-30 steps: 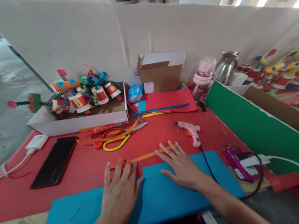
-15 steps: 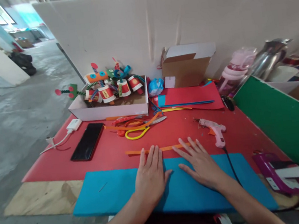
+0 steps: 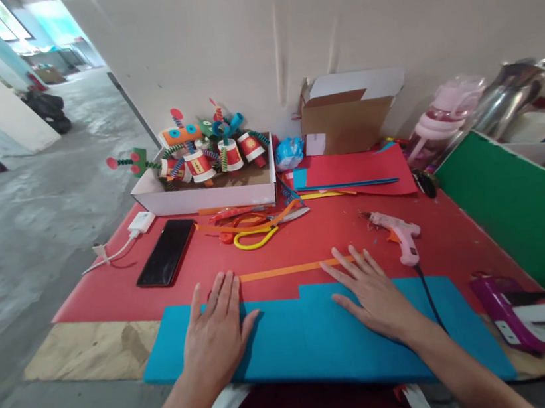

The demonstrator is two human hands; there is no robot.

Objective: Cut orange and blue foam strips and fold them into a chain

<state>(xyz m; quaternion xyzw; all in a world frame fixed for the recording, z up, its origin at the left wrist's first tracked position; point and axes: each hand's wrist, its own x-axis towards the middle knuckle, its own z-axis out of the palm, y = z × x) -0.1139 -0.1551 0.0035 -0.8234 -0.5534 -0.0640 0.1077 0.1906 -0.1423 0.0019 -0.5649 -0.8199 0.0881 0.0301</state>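
An orange paper strip [image 3: 281,272] lies flat across the red tabletop, just beyond the edge of a blue sheet-covered board [image 3: 281,343]. My left hand [image 3: 216,328] rests palm down with its fingertips at the strip's left end, the fingers stretched out. Over the strip's right end lie the spread fingers of my right hand [image 3: 369,295], also palm down. Neither hand grips anything. Behind the strip are yellow-handled scissors [image 3: 257,237], with another orange strip over them. A pink glue gun [image 3: 400,234] lies to the right of my right hand.
A black phone [image 3: 166,253] lies left, near a white adapter [image 3: 141,222]. At the back, a white box [image 3: 206,198] holds several paper-cup figures. Red paper [image 3: 355,167] lies before an opened cardboard box [image 3: 349,120]. A green panel [image 3: 520,218] and purple device [image 3: 513,316] stand right.
My left hand has slid left along the orange strip to its left end, baring the middle. My right hand stays on the right end. The view has shifted slightly.
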